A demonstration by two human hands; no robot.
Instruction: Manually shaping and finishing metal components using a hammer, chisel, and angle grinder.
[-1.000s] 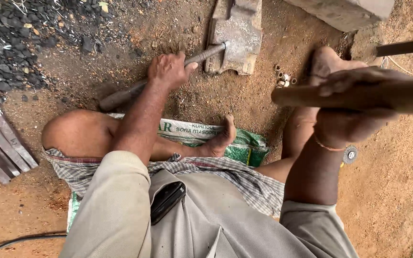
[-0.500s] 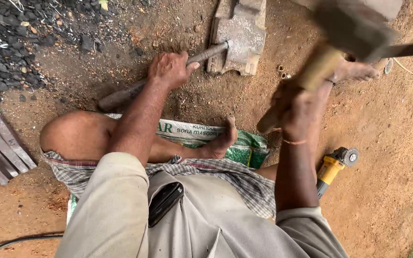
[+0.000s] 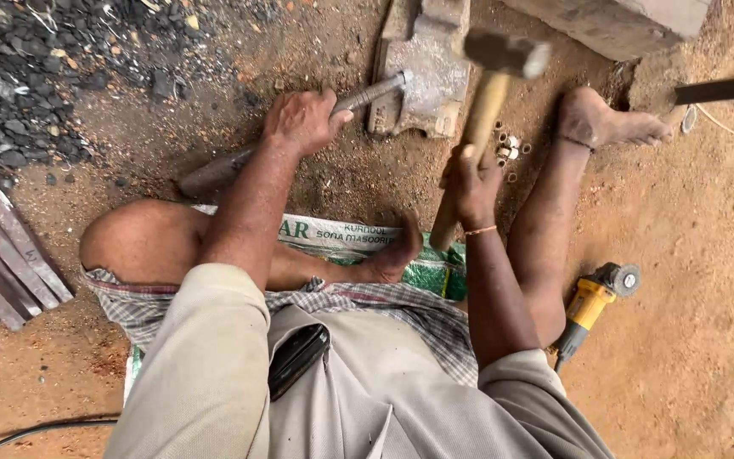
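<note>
Charcoal, a black lumpy heap (image 3: 19, 76), fills the upper left of the frame. At upper centre the left hand (image 3: 303, 119) is closed around a long grey steel bar (image 3: 290, 136), its tip on the grey iron anvil block (image 3: 422, 68). Rightward, the right hand (image 3: 473, 183) is clenched mid-handle on the wooden-handled steel sledgehammer (image 3: 482, 110); it looks head-heavy and rigid, best gripped low.

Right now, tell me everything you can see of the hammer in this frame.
The hammer has a pale wooden handle and a dark, blocky metal head with a lighter, worn striking face. The right hand grips the handle around its middle. It stands tilted, butt end low near the green sack, head blurred above the grey metal block set in the dirt. Whether the head touches the block, or the rod held by the left hand, cannot be told.
</note>
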